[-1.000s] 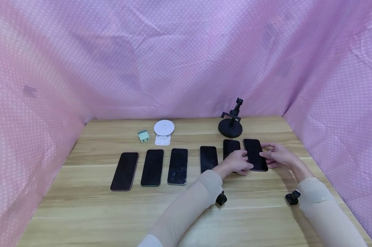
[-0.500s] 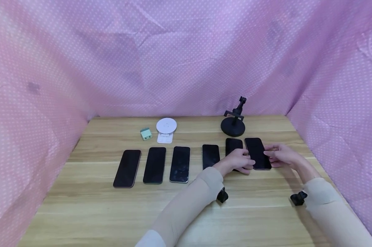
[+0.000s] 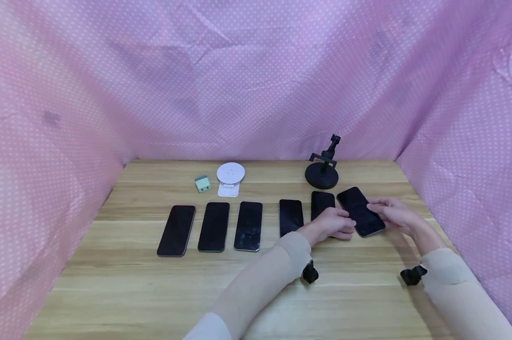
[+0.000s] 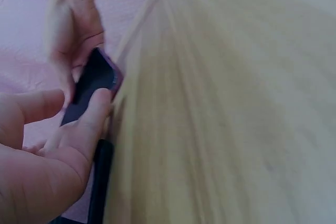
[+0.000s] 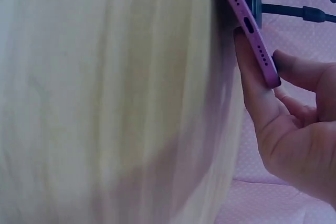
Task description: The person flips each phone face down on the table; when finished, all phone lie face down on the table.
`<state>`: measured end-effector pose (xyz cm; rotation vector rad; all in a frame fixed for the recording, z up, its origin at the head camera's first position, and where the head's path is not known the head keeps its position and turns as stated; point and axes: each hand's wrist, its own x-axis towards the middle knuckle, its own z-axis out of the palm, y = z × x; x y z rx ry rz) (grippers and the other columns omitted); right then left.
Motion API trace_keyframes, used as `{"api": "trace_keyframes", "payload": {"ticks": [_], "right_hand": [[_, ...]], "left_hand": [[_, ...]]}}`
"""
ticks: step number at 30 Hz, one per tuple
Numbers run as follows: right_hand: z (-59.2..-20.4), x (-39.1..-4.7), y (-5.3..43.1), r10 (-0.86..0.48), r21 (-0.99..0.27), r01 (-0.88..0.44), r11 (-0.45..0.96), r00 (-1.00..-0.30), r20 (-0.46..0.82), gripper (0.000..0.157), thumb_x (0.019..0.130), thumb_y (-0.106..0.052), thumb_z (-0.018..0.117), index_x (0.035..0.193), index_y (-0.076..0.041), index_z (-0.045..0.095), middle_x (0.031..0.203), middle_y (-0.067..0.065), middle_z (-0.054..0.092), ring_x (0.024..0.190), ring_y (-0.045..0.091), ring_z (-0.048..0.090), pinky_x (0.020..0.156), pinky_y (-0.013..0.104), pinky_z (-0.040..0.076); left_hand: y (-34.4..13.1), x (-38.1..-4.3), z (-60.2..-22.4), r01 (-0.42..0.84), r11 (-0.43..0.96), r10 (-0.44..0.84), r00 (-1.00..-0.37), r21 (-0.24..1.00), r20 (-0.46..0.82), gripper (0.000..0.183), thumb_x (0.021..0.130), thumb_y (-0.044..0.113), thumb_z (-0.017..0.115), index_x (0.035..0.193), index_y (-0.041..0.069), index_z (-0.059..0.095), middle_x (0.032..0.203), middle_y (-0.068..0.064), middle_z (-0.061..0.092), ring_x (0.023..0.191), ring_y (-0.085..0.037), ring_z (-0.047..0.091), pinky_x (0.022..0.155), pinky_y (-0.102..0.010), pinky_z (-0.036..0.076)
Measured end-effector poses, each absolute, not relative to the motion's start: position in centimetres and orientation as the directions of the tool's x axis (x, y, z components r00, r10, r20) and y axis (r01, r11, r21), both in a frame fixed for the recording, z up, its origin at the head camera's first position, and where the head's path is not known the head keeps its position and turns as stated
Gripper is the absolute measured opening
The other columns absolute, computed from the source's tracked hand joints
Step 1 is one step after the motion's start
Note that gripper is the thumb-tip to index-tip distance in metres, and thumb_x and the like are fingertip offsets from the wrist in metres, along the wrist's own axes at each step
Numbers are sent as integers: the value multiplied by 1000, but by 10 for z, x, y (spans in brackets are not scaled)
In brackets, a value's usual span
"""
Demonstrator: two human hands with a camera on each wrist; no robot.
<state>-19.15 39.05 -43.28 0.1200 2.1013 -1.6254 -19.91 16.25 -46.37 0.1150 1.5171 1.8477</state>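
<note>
My right hand (image 3: 395, 215) pinches the right long edge of the rightmost black smartphone (image 3: 360, 211). In the right wrist view its thumb is on one face and a finger lies under the other, and the phone's purple bottom edge (image 5: 256, 40) slants off the table. Fingertips of my left hand (image 3: 334, 222) are at the phone's left edge. The left wrist view shows a gap between the left thumb and finger, one digit overlapping the dark screen (image 4: 97, 80). Partly hidden behind the left hand lies another smartphone (image 3: 321, 202).
More black smartphones lie in a row to the left, including one (image 3: 290, 215) beside the left forearm. Behind them stand a green charger block (image 3: 202, 183), a white round-topped stand (image 3: 230, 173) and a black phone holder (image 3: 321, 174). Pink dotted cloth (image 3: 256, 85) encloses the wooden table (image 3: 154, 293).
The rightmost smartphone has turned, its lower end swinging right with my right hand. My left hand stays near its left edge. The head view has shifted slightly.
</note>
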Motion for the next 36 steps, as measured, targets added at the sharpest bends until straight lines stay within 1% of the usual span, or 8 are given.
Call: {"api": "trace_keyframes", "payload": {"ticks": [5, 9, 13, 16, 21, 25, 30, 36], "right_hand": [[-425, -185, 387, -191, -890, 312, 331, -902, -387, 64, 108, -20, 51, 149, 19, 21, 105, -1, 70, 92, 10, 69, 80, 31, 61], [-419, -179, 386, -171, -895, 289, 340, -917, -361, 64, 107, -21, 54, 149, 18, 25, 106, 1, 71, 92, 12, 71, 80, 33, 61], [-419, -177, 384, -170, -900, 288, 326, -919, -355, 67, 106, -24, 56, 151, 16, 25, 115, 6, 70, 97, 15, 71, 84, 34, 61], [-418, -177, 382, -181, -906, 273, 322, -922, -342, 70, 107, -27, 56, 152, 16, 24, 121, 8, 68, 101, 15, 70, 86, 33, 60], [-420, -176, 383, -179, -910, 282, 303, -921, -345, 71, 107, -27, 55, 153, 15, 21, 117, 5, 70, 99, 14, 70, 85, 31, 60], [-421, -176, 384, -194, -919, 286, 271, -919, -343, 65, 108, -26, 53, 151, 13, 26, 115, 2, 70, 99, 13, 70, 85, 31, 60], [-421, -175, 385, -237, -933, 268, 238, -916, -324, 41, 109, -24, 50, 143, -1, 48, 113, -6, 71, 100, 13, 69, 84, 32, 60], [-425, -178, 382, -270, -940, 243, 240, -913, -305, 47, 109, -25, 50, 149, -1, 42, 116, -9, 69, 105, 13, 68, 86, 33, 59]], "left_hand": [[159, -208, -460, -491, -81, 569, -737, 868, -364, 52, 95, -6, 64, 143, -12, 46, 108, -27, 70, 106, -42, 68, 87, -48, 59], [160, -219, -452, -521, -127, 578, -731, 844, -364, 49, 96, -4, 64, 142, -9, 48, 119, -25, 67, 110, -42, 67, 91, -48, 58], [164, -224, -449, -560, -146, 586, -713, 816, -385, 48, 96, -3, 64, 142, -8, 49, 130, -20, 63, 113, -40, 66, 92, -50, 57], [167, -226, -447, -567, -157, 585, -713, 808, -387, 47, 97, -3, 63, 142, -8, 48, 133, -22, 61, 116, -41, 64, 94, -52, 56], [169, -225, -445, -569, -153, 584, -712, 808, -391, 46, 97, -3, 62, 141, -7, 50, 134, -21, 60, 116, -41, 64, 94, -52, 56], [169, -225, -446, -573, -161, 574, -716, 804, -396, 45, 97, -5, 62, 140, -8, 50, 134, -22, 60, 118, -42, 63, 94, -53, 55], [169, -225, -448, -583, -196, 562, -726, 788, -397, 46, 97, -6, 61, 141, -9, 49, 134, -23, 60, 119, -44, 61, 96, -55, 54], [170, -226, -450, -598, -233, 549, -732, 767, -404, 49, 98, 2, 65, 143, -9, 47, 131, -28, 59, 116, -47, 62, 94, -53, 55]]}}
